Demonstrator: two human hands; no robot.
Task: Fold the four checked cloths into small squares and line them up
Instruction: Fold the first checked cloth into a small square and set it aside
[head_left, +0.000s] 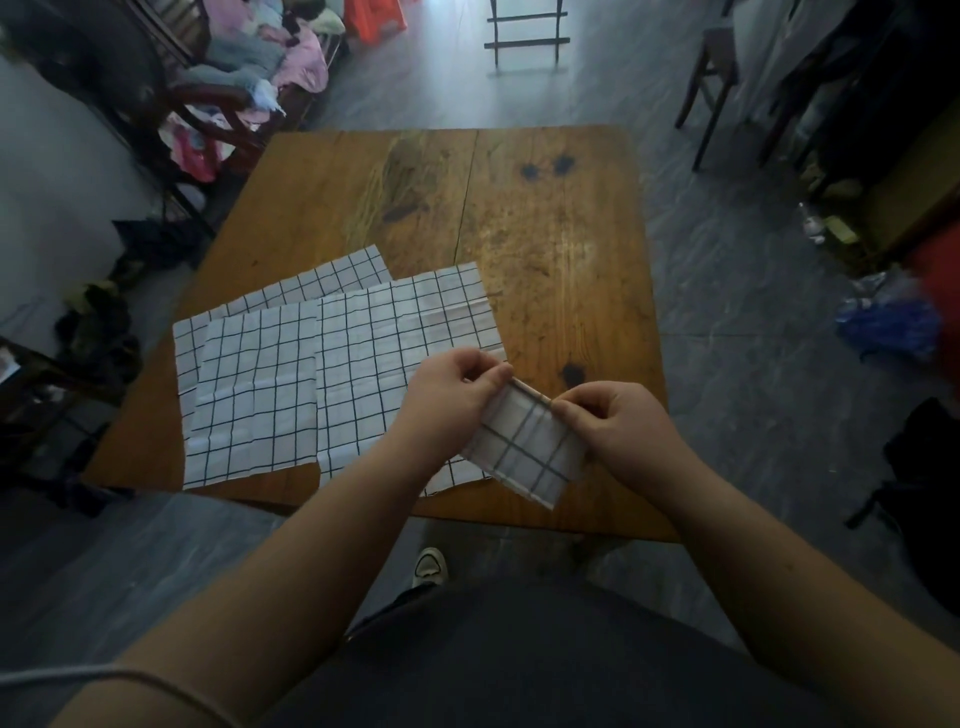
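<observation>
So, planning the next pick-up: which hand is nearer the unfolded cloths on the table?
Left. The left hand is over the near right corner of the unfolded cloths, pinching the folded cloth; the right hand pinches the same cloth, off to their right.

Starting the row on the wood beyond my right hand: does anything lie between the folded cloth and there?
Nothing visible. Left hand and right hand pinch the folded cloth; the table beyond shows bare wood, the flat cloths lying leftward.
</observation>
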